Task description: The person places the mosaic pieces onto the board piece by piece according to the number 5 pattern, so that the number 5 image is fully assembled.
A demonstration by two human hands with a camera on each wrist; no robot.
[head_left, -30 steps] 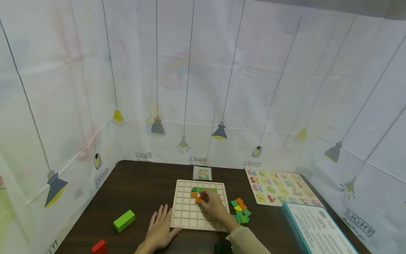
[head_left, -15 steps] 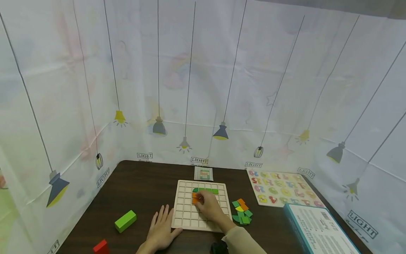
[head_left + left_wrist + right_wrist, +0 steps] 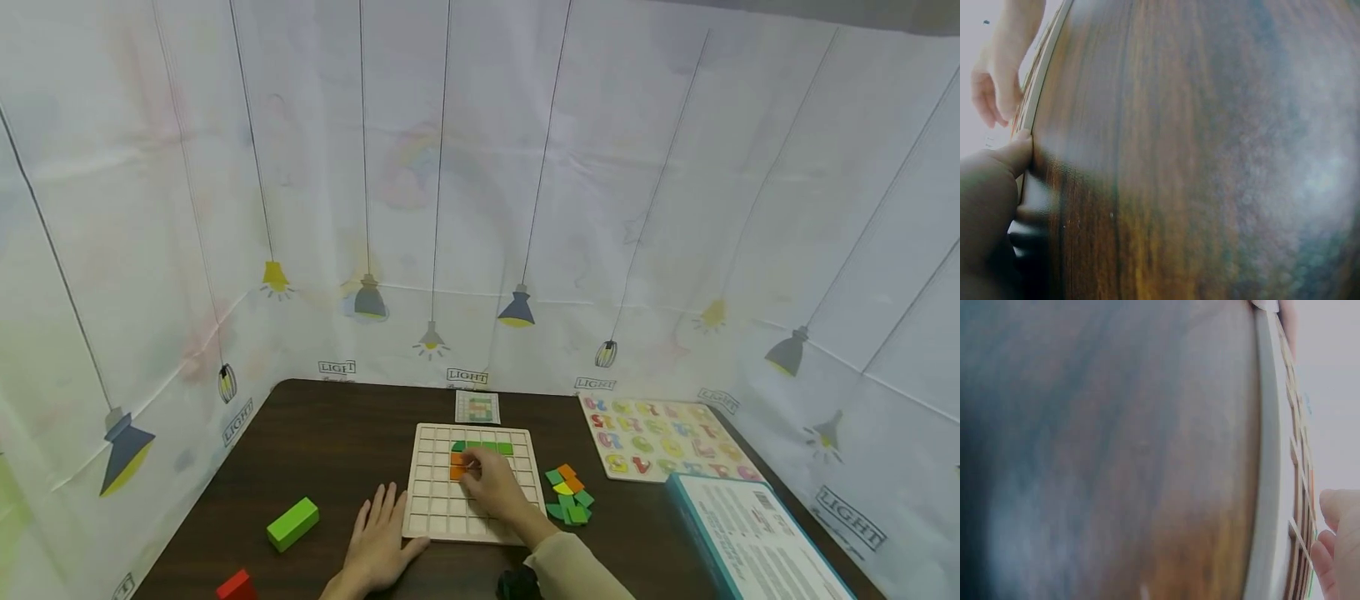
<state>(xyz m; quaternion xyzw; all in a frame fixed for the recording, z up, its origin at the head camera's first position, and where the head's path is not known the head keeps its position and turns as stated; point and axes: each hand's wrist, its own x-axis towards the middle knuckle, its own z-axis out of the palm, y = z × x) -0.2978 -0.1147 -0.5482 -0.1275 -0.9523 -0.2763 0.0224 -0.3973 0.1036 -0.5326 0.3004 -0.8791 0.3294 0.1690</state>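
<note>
My left hand (image 3: 378, 537) rests on the dark table with its fingers spread. Its thumb (image 3: 1017, 150) touches the near left edge of the pale wooden grid board (image 3: 431, 527). Over the middle of the board, my right hand (image 3: 497, 487) has curled fingers and holds an orange tile (image 3: 456, 473) in a grid cell; the fingers partly hide it. Just above that tile lies another orange tile (image 3: 456, 458). A row of green tiles (image 3: 489, 447) runs across the upper part of the board. The right hand's fingertips (image 3: 1330, 503) show low at the right in the right wrist view.
Right of the board lies a pile of green, orange and yellow tiles (image 3: 576, 515). A small pattern card (image 3: 477, 408) is behind the board. A number board (image 3: 660, 437) and a blue-edged box (image 3: 757, 533) stand right; green (image 3: 292, 523) and red (image 3: 236, 586) blocks lie left.
My right hand has moved slightly left, and its orange tile now lies under the other orange tile in the same column. My left hand has stayed in place.
</note>
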